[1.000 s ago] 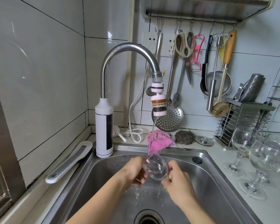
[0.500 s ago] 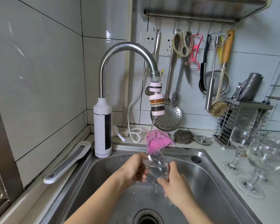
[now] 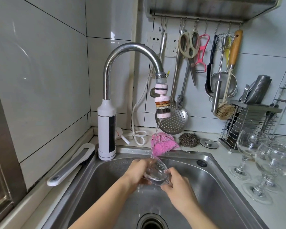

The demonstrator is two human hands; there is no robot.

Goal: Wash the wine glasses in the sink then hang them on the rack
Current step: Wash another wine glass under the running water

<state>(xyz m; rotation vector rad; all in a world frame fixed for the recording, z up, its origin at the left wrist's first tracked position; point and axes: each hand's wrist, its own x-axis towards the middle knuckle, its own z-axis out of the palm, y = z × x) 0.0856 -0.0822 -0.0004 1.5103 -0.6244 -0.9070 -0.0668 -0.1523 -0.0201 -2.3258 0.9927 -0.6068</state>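
Observation:
A clear wine glass point(image 3: 156, 171) is held over the steel sink point(image 3: 210, 176), tilted under a thin stream of water from the tap's pink filter point(image 3: 162, 105). My left hand point(image 3: 137, 172) grips the bowl from the left. My right hand point(image 3: 177, 187) grips its lower right side; the stem is hidden behind that hand. Several more wine glasses point(image 3: 248, 151) stand upright on the counter to the right of the sink.
The curved tap point(image 3: 132, 52) rises at the back left. A pink cloth point(image 3: 163, 143), a steel scourer point(image 3: 189, 140) and a plug lie behind the sink. Utensils hang on a hook rail point(image 3: 196, 19) above. A wire knife rack point(image 3: 249, 123) stands back right. The drain point(image 3: 152, 222) is below.
Both hands have turned the glass a little under the running water; its bowl now tips further right. The camera has shifted slightly.

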